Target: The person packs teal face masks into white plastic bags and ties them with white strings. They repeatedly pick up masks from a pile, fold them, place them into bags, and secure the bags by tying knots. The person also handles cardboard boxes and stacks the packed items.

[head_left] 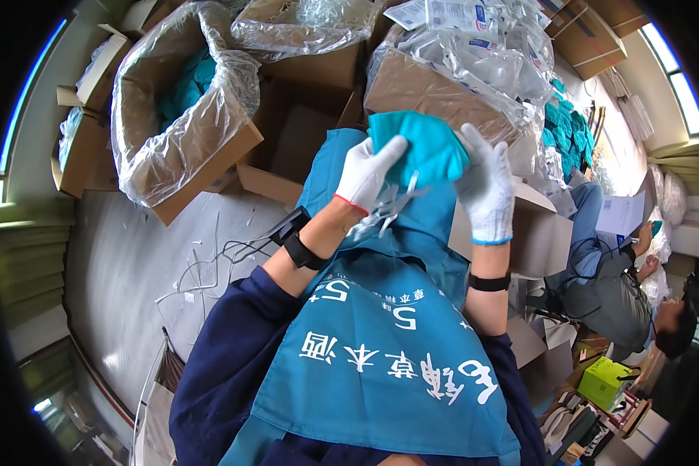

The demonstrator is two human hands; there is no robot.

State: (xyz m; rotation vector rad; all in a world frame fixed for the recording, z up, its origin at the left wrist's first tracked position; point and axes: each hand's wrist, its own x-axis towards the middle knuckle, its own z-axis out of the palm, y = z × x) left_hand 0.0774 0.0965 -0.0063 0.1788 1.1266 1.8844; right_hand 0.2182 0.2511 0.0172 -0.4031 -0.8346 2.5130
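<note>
Teal face mask above the blue apron: left hand pinches it; right hand, spread, stands beside it, contact unclear. Step apparently: inspection; next move likely calls for controlling the white straps.

two hands, one apron

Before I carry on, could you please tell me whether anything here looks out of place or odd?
Yes: pale strips and scraps lie scattered on the floor at the left, loose outside the lined carton, so they look like stray litter. The teal fabric piece in the left hand shows no visible damage.
</note>
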